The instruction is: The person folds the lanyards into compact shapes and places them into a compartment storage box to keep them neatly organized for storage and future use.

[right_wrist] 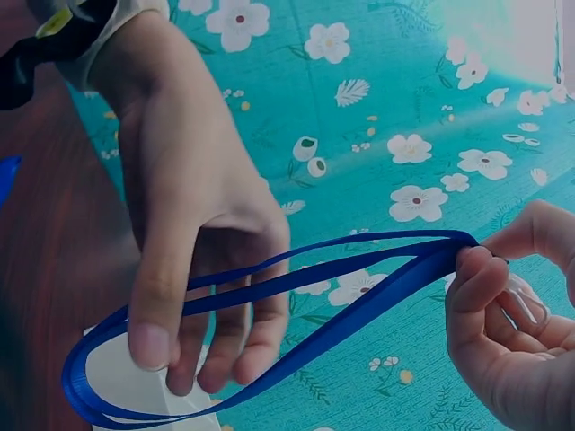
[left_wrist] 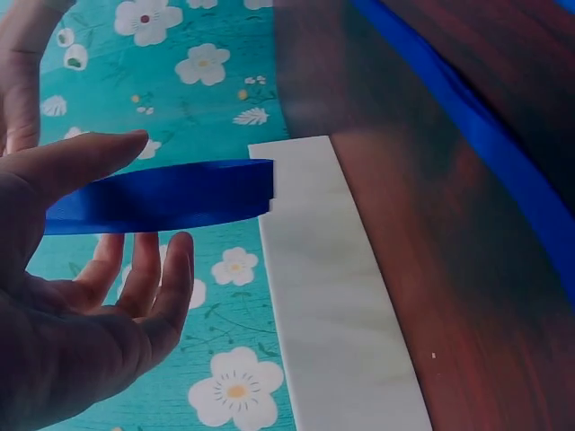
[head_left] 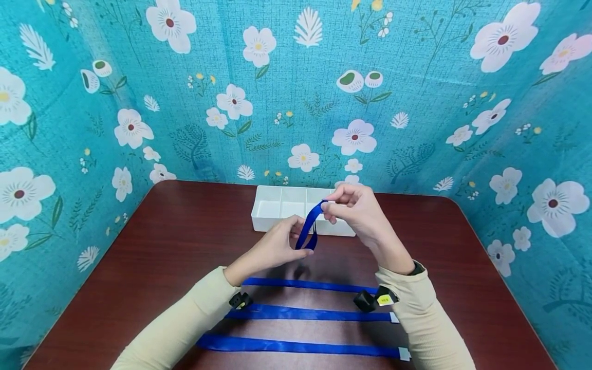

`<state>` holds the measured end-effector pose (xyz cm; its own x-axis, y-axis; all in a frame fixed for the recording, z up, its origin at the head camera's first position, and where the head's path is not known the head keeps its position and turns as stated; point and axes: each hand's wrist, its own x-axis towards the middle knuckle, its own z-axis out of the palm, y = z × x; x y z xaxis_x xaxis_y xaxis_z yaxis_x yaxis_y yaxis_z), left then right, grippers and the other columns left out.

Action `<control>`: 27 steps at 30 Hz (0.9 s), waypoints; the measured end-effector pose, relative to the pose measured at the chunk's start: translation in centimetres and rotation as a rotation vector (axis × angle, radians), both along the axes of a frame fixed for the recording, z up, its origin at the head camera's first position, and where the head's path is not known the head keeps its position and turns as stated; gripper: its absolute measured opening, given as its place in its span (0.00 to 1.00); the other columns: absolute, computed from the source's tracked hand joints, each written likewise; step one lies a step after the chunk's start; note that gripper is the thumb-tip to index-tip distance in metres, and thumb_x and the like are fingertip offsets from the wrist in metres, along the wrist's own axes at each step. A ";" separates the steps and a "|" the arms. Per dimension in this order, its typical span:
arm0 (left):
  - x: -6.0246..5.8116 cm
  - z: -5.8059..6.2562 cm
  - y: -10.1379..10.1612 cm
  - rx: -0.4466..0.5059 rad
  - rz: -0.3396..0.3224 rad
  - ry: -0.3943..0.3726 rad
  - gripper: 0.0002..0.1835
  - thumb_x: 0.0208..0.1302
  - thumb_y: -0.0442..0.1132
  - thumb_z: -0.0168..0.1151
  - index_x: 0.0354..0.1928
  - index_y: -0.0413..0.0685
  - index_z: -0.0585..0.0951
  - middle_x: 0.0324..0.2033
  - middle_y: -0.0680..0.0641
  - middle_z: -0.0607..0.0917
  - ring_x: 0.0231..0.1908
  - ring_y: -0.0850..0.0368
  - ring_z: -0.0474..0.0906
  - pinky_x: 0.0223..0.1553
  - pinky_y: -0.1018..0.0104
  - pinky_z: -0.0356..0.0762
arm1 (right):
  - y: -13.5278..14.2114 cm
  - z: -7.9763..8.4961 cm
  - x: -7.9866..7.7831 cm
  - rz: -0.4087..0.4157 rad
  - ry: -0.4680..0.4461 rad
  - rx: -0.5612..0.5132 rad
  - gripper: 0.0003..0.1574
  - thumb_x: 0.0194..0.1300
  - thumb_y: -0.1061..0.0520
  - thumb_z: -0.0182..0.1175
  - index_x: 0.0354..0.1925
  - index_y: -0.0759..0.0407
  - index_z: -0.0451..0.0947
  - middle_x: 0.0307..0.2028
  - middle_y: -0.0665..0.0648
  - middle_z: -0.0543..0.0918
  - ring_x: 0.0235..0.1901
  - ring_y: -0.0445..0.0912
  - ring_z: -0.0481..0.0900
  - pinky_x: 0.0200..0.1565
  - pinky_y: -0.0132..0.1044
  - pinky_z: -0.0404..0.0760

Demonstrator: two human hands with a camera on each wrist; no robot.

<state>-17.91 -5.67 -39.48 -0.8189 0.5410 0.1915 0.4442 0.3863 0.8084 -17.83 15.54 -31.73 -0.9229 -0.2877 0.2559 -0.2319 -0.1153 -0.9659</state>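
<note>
A blue lanyard (head_left: 309, 226) hangs folded in loops above the table. My right hand (head_left: 353, 208) pinches its upper end between thumb and fingertips, and in the right wrist view a small metal hook (right_wrist: 528, 303) shows beside those fingers. My left hand (head_left: 282, 240) is at the lower loop, its thumb on one side and its loosely spread fingers (left_wrist: 171, 278) on the other. In the left wrist view the blue band (left_wrist: 171, 196) passes between thumb and fingers without a grip around it. Whether the left thumb touches the band, I cannot tell.
Behind the hands stands a white compartment box (head_left: 263, 224). Three blue straps (head_left: 300, 345) lie stretched side by side across the brown table (head_left: 152, 257) in front, two showing pale ends (head_left: 404, 353) at the right. A floral cloth (head_left: 296, 103) hangs behind the table.
</note>
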 end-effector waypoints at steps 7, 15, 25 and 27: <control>0.0 -0.4 -0.1 0.009 -0.015 -0.031 0.20 0.55 0.32 0.75 0.48 0.37 0.79 0.41 0.43 0.86 0.42 0.49 0.85 0.47 0.52 0.82 | 0.0 0.6 0.4 0.024 -0.016 -0.053 0.09 0.61 0.75 0.61 0.33 0.64 0.84 0.23 0.56 0.83 0.21 0.45 0.80 0.28 0.33 0.80; 0.1 -0.9 -0.3 -0.028 0.001 -0.001 0.14 0.56 0.32 0.75 0.42 0.43 0.81 0.36 0.49 0.87 0.39 0.54 0.86 0.41 0.64 0.82 | 0.0 1.1 0.7 0.037 -0.005 -0.085 0.03 0.60 0.73 0.64 0.34 0.74 0.80 0.23 0.57 0.83 0.21 0.45 0.80 0.28 0.33 0.81; 0.3 -1.3 -0.6 -0.053 0.034 0.015 0.08 0.56 0.32 0.75 0.37 0.43 0.84 0.29 0.52 0.86 0.29 0.62 0.82 0.35 0.67 0.81 | 0.4 1.5 0.9 0.042 0.012 -0.154 0.15 0.60 0.78 0.59 0.32 0.61 0.85 0.24 0.56 0.83 0.22 0.44 0.80 0.27 0.32 0.80; 0.3 -1.5 -0.7 -0.051 0.037 0.016 0.07 0.56 0.31 0.75 0.35 0.44 0.84 0.28 0.52 0.86 0.28 0.63 0.81 0.34 0.68 0.81 | 0.5 1.5 1.0 0.039 0.011 -0.167 0.18 0.60 0.79 0.58 0.32 0.60 0.85 0.24 0.56 0.83 0.22 0.44 0.80 0.27 0.31 0.80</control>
